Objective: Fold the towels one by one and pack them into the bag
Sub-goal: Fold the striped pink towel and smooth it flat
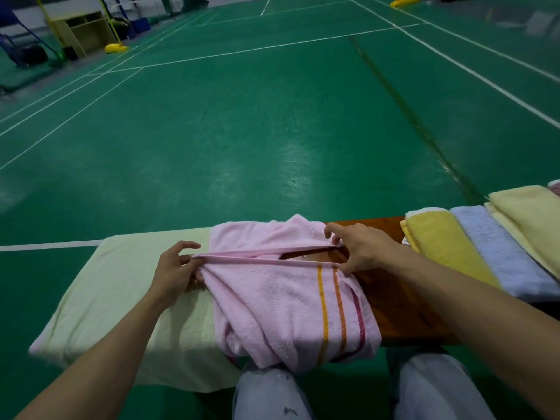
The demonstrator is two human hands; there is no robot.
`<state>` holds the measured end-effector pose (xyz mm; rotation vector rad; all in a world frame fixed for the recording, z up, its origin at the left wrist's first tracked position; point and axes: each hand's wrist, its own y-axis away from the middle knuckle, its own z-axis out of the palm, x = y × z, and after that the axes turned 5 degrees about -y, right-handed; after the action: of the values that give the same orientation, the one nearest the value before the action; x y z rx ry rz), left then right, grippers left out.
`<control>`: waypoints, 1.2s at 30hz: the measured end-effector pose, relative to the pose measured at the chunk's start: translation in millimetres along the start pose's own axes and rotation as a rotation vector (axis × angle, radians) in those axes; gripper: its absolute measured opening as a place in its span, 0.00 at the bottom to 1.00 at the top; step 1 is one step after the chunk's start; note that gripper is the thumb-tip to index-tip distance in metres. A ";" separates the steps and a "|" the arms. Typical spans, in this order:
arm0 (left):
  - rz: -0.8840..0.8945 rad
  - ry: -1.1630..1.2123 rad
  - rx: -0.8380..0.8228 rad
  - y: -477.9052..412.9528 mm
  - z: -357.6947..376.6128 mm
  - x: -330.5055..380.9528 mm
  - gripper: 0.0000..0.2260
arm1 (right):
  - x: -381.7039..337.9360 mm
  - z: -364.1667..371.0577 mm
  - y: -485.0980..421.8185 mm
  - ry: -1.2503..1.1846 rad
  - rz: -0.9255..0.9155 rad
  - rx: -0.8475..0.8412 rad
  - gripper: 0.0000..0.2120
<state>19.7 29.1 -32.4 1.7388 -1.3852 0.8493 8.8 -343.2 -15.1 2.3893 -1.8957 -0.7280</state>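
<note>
A pink towel (281, 298) with orange and red stripes lies rumpled across a wooden bench (394, 301), part of it hanging over the near edge. My left hand (175, 268) pinches the towel's hems at the left. My right hand (357, 247) pinches the same hems at the right, so two edges stretch taut between the hands. Under the pink towel's left part lies a pale yellow towel (127, 298) spread flat. No bag is in view.
At the right end of the bench lie folded towels side by side: a yellow one (439, 244), a light blue one (497, 253) and a cream one (533, 216). My knees in light jeans (272, 395) are below the bench. Green court floor (242, 131) stretches beyond.
</note>
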 end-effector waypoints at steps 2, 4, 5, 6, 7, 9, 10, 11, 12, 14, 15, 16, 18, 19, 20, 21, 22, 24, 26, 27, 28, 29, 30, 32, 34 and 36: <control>-0.006 0.011 -0.002 -2.2 -0.2 -0.9 0.09 | 1.0 -0.2 -1.1 -0.033 0.017 -0.018 0.36; -0.012 0.013 -0.002 -4.4 -0.7 -2.1 0.09 | 2.5 -0.8 -3.0 -0.078 0.035 -0.048 0.37; -0.016 0.011 0.002 -5.2 -0.7 -2.1 0.09 | 3.7 -1.7 -3.6 -0.102 0.040 -0.062 0.38; -0.021 0.012 0.005 -5.7 -0.5 -1.9 0.09 | 5.3 -3.0 -4.0 -0.123 0.044 -0.071 0.38; -0.028 0.019 0.007 -6.0 -0.2 -1.7 0.09 | 7.0 -4.4 -4.5 -0.142 0.044 -0.076 0.38; -0.043 0.034 0.002 -7.6 0.2 -2.0 0.09 | 8.4 -7.5 -5.3 -0.161 0.045 -0.088 0.38; -0.048 0.037 -0.004 -8.5 -0.2 -2.4 0.10 | 8.7 -8.0 -6.3 -0.158 0.046 -0.088 0.38; -0.051 0.037 -0.009 -9.1 -0.5 -3.1 0.10 | 9.0 -7.8 -7.9 -0.154 0.046 -0.086 0.36; -0.054 0.038 -0.014 -9.4 -0.4 -3.2 0.11 | 10.2 -7.4 -9.6 -0.157 0.046 -0.082 0.34; -0.061 0.044 -0.017 -8.8 -0.6 -2.9 0.11 | 12.9 -6.8 -12.9 -0.194 0.046 -0.062 0.26; -0.063 0.047 -0.019 -8.5 -0.8 -2.1 0.11 | 13.2 -8.2 -13.5 -0.215 0.054 -0.040 0.21; -0.065 0.053 -0.021 -8.1 -0.8 -1.5 0.11 | 13.2 -10.6 -13.5 -0.218 0.067 -0.011 0.15; -0.073 0.061 -0.023 -7.6 -1.3 -0.8 0.12 | 8.8 -16.7 -10.1 -0.206 0.091 0.009 0.14; -0.075 0.066 -0.023 -7.6 -1.2 -0.8 0.12 | 5.3 -18.6 -8.1 -0.209 0.113 -0.012 0.20; -0.077 0.067 -0.023 -7.8 -0.7 -0.9 0.12 | 1.5 -19.5 -5.4 -0.210 0.129 -0.046 0.29; -0.078 0.068 -0.021 -7.8 0.1 -1.0 0.12 | -4.2 -19.6 -2.7 -0.191 0.134 -0.078 0.36; -0.079 0.070 -0.017 -8.0 1.5 -1.3 0.12 | -9.6 -17.6 0.5 -0.145 0.130 -0.100 0.43; -0.081 0.074 -0.006 -8.0 3.2 -2.1 0.12 | -21.0 -9.9 5.9 0.015 0.123 -0.098 0.52; -0.087 0.085 0.001 -7.8 4.6 -3.4 0.12 | -29.3 -2.1 10.0 0.154 0.111 -0.046 0.56; -0.091 0.091 0.003 -7.8 4.7 -3.7 0.12 | -30.4 2.0 10.6 0.196 0.101 -0.024 0.56; -0.095 0.094 0.003 -7.9 4.6 -3.9 0.12 | -30.4 5.7 10.9 0.218 0.091 -0.014 0.56; -0.097 0.093 0.001 -8.0 4.7 -4.0 0.12 | -28.6 8.1 11.2 0.220 0.089 -0.012 0.56; -0.099 0.090 0.001 -8.1 4.2 -4.0 0.12 | -26.2 8.6 10.8 0.204 0.095 -0.015 0.55; -0.101 0.082 0.001 -8.3 3.7 -3.8 0.12 | -21.8 5.4 10.7 0.171 0.105 -0.022 0.51; -0.103 0.078 -0.001 -8.2 3.2 -2.8 0.12 | -17.4 0.6 9.9 0.127 0.091 -0.023 0.47; -0.102 0.077 -0.004 -7.5 3.2 -1.7 0.12 | -8.0 -3.5 8.6 0.002 0.075 -0.030 0.42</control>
<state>26.8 28.2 -36.6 1.7400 -1.2368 0.8478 0.9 -339.1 -6.7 2.2870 -1.9477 -0.7430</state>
